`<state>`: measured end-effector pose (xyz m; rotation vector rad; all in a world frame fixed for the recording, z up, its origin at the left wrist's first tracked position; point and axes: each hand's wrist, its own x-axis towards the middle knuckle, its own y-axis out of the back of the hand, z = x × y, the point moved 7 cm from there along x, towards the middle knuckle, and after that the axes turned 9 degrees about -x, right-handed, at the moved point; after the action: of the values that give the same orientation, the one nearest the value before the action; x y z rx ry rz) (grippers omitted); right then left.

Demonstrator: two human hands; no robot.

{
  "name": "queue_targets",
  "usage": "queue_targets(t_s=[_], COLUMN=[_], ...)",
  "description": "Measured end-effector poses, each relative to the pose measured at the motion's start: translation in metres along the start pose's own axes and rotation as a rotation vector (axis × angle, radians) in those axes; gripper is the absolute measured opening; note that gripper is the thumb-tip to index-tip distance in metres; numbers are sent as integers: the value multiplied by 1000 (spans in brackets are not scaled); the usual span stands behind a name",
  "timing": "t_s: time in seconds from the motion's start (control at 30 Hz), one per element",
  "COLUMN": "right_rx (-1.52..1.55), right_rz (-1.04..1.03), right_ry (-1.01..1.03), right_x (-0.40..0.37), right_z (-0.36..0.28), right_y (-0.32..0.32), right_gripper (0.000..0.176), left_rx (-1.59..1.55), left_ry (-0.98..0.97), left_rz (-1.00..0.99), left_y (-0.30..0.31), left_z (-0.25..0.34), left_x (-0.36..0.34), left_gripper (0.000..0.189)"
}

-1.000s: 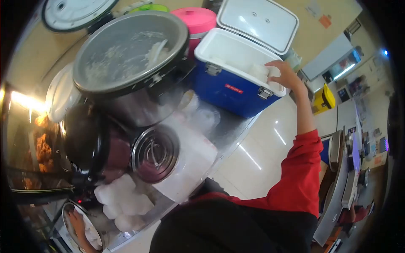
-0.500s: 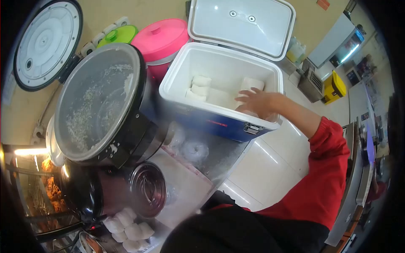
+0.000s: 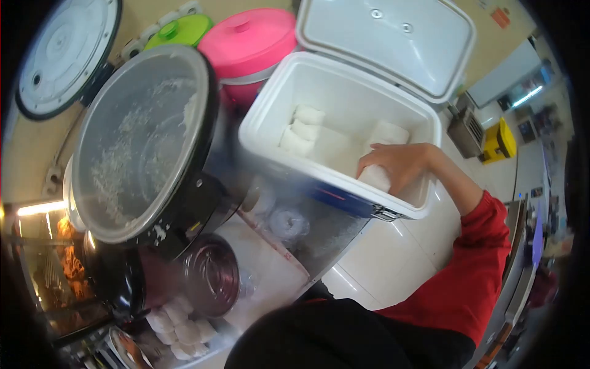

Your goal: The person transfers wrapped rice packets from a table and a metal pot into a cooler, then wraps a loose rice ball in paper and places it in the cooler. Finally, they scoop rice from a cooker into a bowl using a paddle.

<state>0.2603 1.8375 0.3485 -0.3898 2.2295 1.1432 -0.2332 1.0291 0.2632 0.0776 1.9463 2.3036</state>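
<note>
My right hand (image 3: pixel 396 166), below a red sleeve, reaches into the open white and blue cooler box (image 3: pixel 270 161). Its fingers are wrapped round a white wrapped bundle (image 3: pixel 375 177) near the box's front right corner. Behind the hand, another white bundle (image 3: pixel 388 132) lies against the right side. Several white bundles (image 3: pixel 302 130) are stacked at the left inside the box. My left hand does not show.
Left of the box stands a large open rice cooker (image 3: pixel 141 147) with rice grains inside. A pink lidded container (image 3: pixel 247 43) is behind. A glass lid (image 3: pixel 211 275) and several white bundles (image 3: pixel 178 329) sit at the lower left.
My right hand has gone from spread fingers to closed round a white bundle. The whole view has shifted, with the cooler box now farther right.
</note>
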Motion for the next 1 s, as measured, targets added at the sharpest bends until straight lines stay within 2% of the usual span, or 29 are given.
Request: queue_targets(t_s=[0.07,0.13,0.17,0.2,0.23,0.27,0.3,0.33,0.37,0.4,0.43,0.47,0.53,0.6,0.67,0.7,0.73,0.77,0.8,0.83,0.87,0.9,0.97,1.0], right_rx=[95,154,139,275,300,1,-29,-59,39,137,236,410,603,824,1004,1054,1110,943,583,348,285,244,30,-26], right_rz=[81,272,370,468,563,766,880,993,1018,1046,1076,1095,1044,947,801,724,555,642,794,871,859,787,613,512], right_ry=[-1,-67,54,-97,-125,-91,-116,-145,-154,-161,-166,40,88,141,284,380,636,849,995,1095,1122,1120,1110,1077], right_x=[-16,-32,-43,-63,-83,-106,-126,-146,-157,-167,-177,-139,-48,32,97,126,154,174,190,210,234,261,310,329], right_z=[-7,0,-12,-17,-16,-4,-8,-11,33,78,122,95,-42,-191,-344,-421,-514,-565,-610,-651,-684,-707,-732,-734], right_y=[18,31,42,47,44,46,41,35,14,-8,-30,-38,-60,-87,-102,-107,-102,-103,-105,-112,-123,-135,-158,-167], right_gripper=[72,74,73,76,87,87,86,84,89,93,98,100,91,83,74,70,50,38,33,28,24,23,27,29], left_rx=[-31,-129,-172,103,379,520,622,200,52,65,21,-6,-37,-136,-185,-232,-211,-243,-273,-342,-409,-395,-6,-84], left_ry=[-66,-217,-320,-204,-439,-355,-606,-500,-393,-404,-511,-574,-646,-607,-697,-739,-721,-783,-796,-790,-782,-785,-605,-651], left_rz=[-4,-14,-17,-35,14,-109,1,35,94,75,56,21,-104,-139,-253,-237,-266,-165,-130,-103,-69,-118,-652,-523], left_y=[0,-13,-17,14,27,8,5,18,-9,4,15,24,38,32,38,34,35,37,38,28,22,19,24,27], left_z=[-10,-37,-52,31,64,27,26,44,-8,20,48,65,79,61,72,69,71,71,68,60,56,54,62,58], left_x=[-3,12,12,-15,-33,-15,-22,-26,-2,-13,-20,-24,-38,-30,-31,-30,-29,-32,-34,-33,-31,-32,-44,-43], left_gripper=[43,43,42,42,43,41,45,40,37,34,29,25,24,28,27,27,27,22,23,23,23,22,34,36])
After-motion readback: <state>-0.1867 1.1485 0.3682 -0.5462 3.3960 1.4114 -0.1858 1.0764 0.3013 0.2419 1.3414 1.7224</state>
